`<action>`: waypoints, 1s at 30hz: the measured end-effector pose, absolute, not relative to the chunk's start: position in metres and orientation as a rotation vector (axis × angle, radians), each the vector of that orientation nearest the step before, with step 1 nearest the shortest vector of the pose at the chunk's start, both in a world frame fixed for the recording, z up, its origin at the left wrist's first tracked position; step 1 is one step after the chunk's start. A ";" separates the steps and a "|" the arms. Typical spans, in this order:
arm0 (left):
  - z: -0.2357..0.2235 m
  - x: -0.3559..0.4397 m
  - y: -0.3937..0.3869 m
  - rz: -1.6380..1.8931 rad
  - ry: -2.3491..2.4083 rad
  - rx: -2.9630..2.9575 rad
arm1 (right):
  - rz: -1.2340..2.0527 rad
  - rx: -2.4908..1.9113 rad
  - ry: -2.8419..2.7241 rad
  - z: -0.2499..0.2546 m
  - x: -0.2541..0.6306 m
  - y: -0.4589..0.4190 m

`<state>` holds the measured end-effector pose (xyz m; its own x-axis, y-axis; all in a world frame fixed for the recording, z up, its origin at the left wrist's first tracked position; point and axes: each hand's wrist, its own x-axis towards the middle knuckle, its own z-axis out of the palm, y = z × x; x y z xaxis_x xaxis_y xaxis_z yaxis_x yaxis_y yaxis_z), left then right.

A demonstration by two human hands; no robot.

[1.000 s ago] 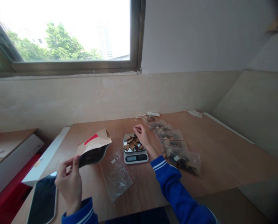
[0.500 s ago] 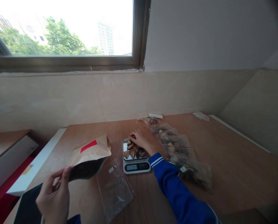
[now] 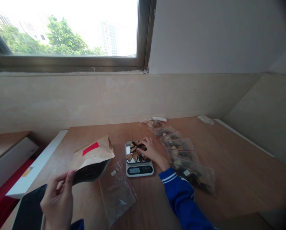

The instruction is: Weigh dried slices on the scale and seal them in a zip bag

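Note:
My left hand (image 3: 58,199) pinches the edge of a brown kraft paper bag (image 3: 95,151) with a red label; the bag's dark open mouth faces me. A small digital scale (image 3: 140,172) stands in the middle of the table, with dried brown slices (image 3: 135,156) spread on its shiny plate. Over the plate's right side, my right hand (image 3: 153,149) has thumb and fingers closed on a dark dried slice (image 3: 142,147). Between the bag and the scale lies a clear zip bag (image 3: 117,195) with a small white label.
Several filled zip bags (image 3: 195,177) overlap in a row right of the scale. A dark tablet-like slab (image 3: 29,209) lies by my left hand. At the back are a white roll (image 3: 159,118) and a crumpled white piece (image 3: 205,119), near the wall.
My right hand has shifted right and slightly nearer from the plate's far edge, and a dark slice now shows at its fingertips. The left hand still grips the paper bag.

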<state>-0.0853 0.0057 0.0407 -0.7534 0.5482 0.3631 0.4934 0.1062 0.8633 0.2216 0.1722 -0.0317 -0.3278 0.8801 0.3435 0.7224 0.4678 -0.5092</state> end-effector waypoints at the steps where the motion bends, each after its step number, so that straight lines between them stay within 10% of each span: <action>1: 0.039 -0.085 0.006 1.762 2.286 1.105 | 0.345 -1.339 -2.151 -0.032 0.221 0.170; 30: 0.043 -0.073 0.015 1.844 2.071 1.326 | 0.217 -1.217 -2.127 0.020 0.165 0.129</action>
